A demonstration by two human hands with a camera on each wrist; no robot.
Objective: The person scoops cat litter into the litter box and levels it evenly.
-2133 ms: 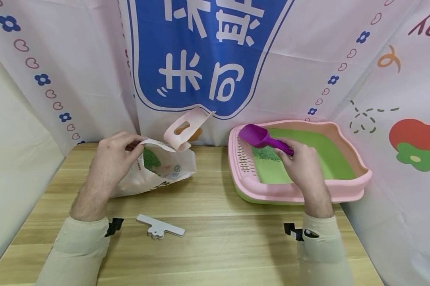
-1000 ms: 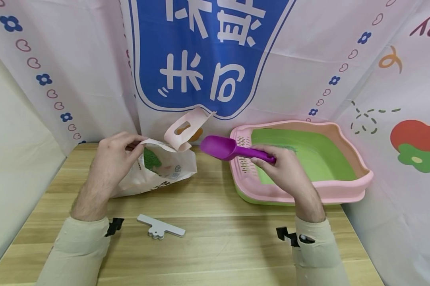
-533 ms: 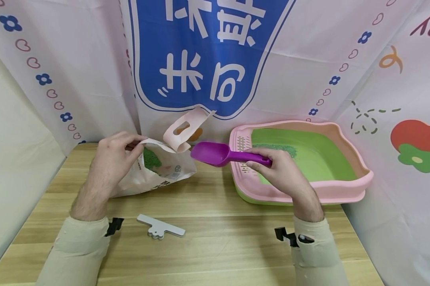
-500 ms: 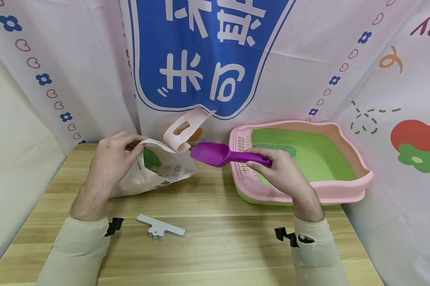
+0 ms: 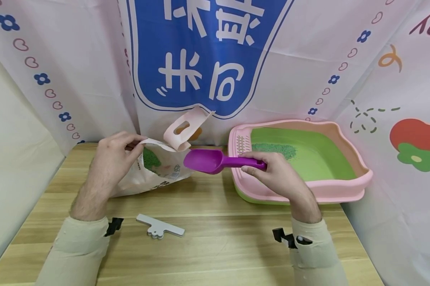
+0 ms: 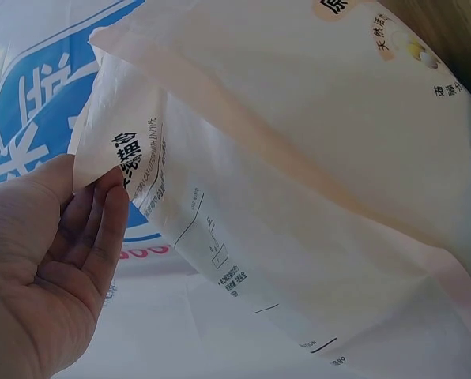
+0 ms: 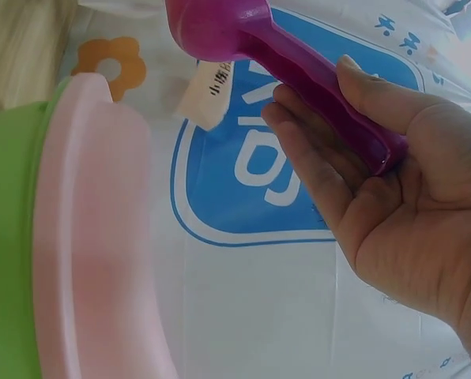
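On the left of the head view, my left hand [image 5: 111, 159] pinches the edge of a white cat litter bag [image 5: 138, 183] between thumb and fingers. Through the bag's mouth, green litter [image 5: 150, 158] shows. In the left wrist view the bag's edge [image 6: 101, 150] folds over the fingertips. My right hand [image 5: 277, 174] grips a purple scoop [image 5: 205, 161] by its handle. The scoop's bowl points left, just in front of the bag's mouth, and no litter shows in it. Beneath the right hand stands the pink-rimmed litter box [image 5: 329, 190], with green granules [image 5: 276, 150] on its floor.
A grey-white bag clip [image 5: 160, 226] lies on the wooden table [image 5: 215, 254] in front of the bag. The bag's torn top strip [image 5: 181, 137], with a handle hole, stands up at the back. Printed cloth [image 5: 290, 79] hangs behind and at the right.
The scoop was tilted over the litter box two seconds ago. My right hand has carried it left and slightly nearer, to the bag's mouth. The left hand has stayed in place.
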